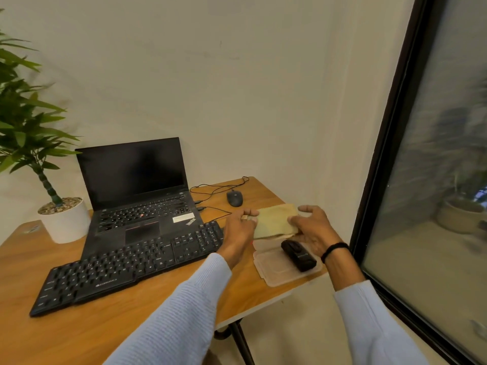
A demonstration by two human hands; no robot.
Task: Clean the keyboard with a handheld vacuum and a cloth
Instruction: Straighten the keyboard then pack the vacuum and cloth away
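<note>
A black external keyboard (126, 267) lies slanted across the wooden table (87, 335). At the table's right end a folded yellow cloth (274, 219) rests over the far part of a clear plastic tray (279, 270). A small black handheld vacuum (297, 255) lies in that tray. My left hand (241, 227) holds the cloth's left edge with its fingers curled on it. My right hand (313, 230) presses on the cloth's right side, thumb raised; whether it grips is unclear.
An open black laptop (139, 196) stands behind the keyboard. A wired black mouse (234, 198) sits at the back right. A potted plant in a white pot (66, 222) stands at the left. A dark-framed glass panel (390, 164) runs close along the right.
</note>
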